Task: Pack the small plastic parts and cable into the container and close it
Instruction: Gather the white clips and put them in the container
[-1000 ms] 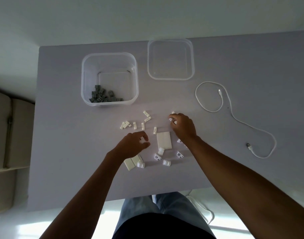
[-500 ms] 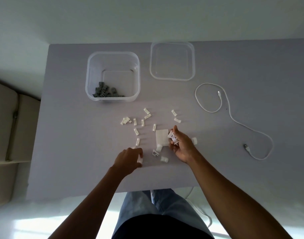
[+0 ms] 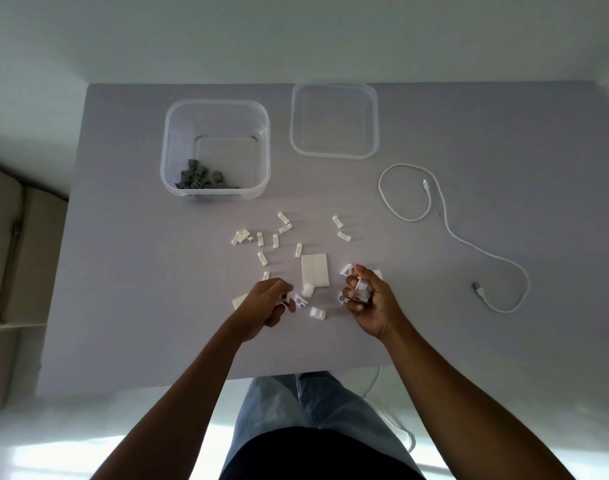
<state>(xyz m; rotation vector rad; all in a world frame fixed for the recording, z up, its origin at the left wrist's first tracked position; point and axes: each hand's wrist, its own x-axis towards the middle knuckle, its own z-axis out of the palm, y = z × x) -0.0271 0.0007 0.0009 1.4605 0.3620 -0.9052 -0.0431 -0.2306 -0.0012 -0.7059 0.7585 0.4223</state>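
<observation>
Your right hand (image 3: 369, 301) grips several white clips (image 3: 360, 289); left hand (image 3: 268, 303) pinches 1 (small); keep both cupped toward the container (image 3: 215, 150).

Single head-worn wide-angle view, looking steeply down, close above the table (image 3: 123, 271), arms entering from below

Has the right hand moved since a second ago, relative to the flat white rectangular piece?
Yes. The right hand was beyond the flat white rectangular piece, on the lid's side; it now sits beside the piece's near end, gripping white clips.
</observation>
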